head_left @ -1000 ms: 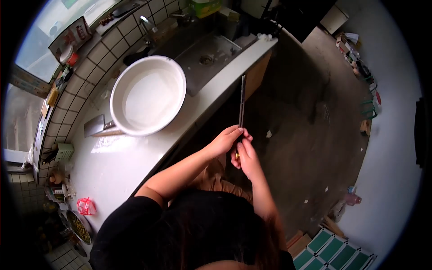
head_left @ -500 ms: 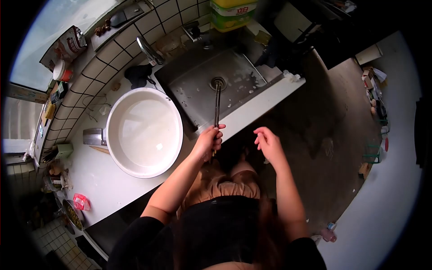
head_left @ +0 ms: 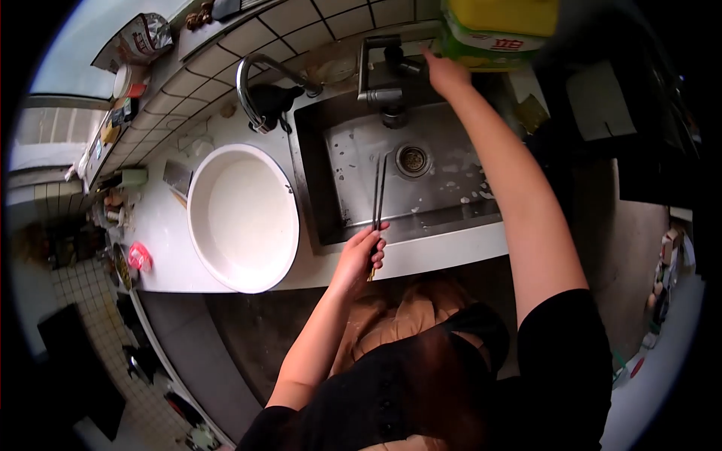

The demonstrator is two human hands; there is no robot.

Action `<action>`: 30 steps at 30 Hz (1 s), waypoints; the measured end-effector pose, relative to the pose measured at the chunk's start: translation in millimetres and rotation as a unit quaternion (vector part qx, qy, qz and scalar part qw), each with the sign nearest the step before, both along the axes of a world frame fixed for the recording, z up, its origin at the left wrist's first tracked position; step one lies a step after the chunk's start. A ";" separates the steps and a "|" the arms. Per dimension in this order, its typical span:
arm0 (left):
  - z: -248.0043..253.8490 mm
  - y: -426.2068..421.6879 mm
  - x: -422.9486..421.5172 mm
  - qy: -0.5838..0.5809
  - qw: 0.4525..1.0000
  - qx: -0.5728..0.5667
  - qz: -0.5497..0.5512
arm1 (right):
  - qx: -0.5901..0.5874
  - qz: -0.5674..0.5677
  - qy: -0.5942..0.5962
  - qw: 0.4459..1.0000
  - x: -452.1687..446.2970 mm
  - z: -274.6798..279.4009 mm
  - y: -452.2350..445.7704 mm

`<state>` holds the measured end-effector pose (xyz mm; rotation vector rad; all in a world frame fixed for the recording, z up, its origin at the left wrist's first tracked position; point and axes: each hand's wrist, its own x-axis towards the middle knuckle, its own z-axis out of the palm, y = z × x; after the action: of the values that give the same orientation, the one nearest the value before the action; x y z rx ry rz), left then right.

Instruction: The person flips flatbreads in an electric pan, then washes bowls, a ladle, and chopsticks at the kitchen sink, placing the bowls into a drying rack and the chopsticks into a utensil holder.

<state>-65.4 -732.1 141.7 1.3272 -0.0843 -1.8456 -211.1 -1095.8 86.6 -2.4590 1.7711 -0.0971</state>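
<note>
In my left hand (head_left: 362, 254) a pair of dark chopsticks (head_left: 380, 188) is gripped, the tips pointing up over the sink (head_left: 353, 161). My right hand (head_left: 449, 77) reaches to the back of the sink and closes at the dark handle (head_left: 411, 68) of an angular tap (head_left: 382, 96). One digit sticks out above the handle; the other fingers are mostly hidden. White flecks and drops lie on the sink floor around the round drain (head_left: 413, 161). Left of the sink, a large white basin (head_left: 244, 218) holds cloudy whitish liquid.
A chrome gooseneck tap (head_left: 252, 94) rises between basin and sink. A yellow-green container (head_left: 498, 34) stands behind my right hand. A cleaver (head_left: 177, 176) lies partly behind the basin. A pink packet (head_left: 139, 256) sits at the counter's left end.
My right hand has moved from beside my body, forward to the tap's handle. The chopsticks stay in my left hand. My view has shifted, with the sink now more squarely in front.
</note>
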 end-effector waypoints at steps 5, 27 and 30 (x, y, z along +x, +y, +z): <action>-7.6 -41.3 -24.9 -0.025 1.000 -0.003 0.010 | 0.023 0.046 0.049 0.997 -2.2 -16.2 -9.9; -23.7 -76.5 -82.9 -0.080 0.993 0.000 -0.085 | 0.420 -0.197 -0.671 0.578 -44.1 -58.6 119.3; -17.4 -69.8 -81.5 -0.070 0.995 0.007 -0.069 | 0.289 -0.161 -0.606 0.724 -86.9 -54.6 86.6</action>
<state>-146.9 -801.9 124.3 1.4917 -0.2431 -1.8675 -297.9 -1009.2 32.0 -1.0494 1.2152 -0.8136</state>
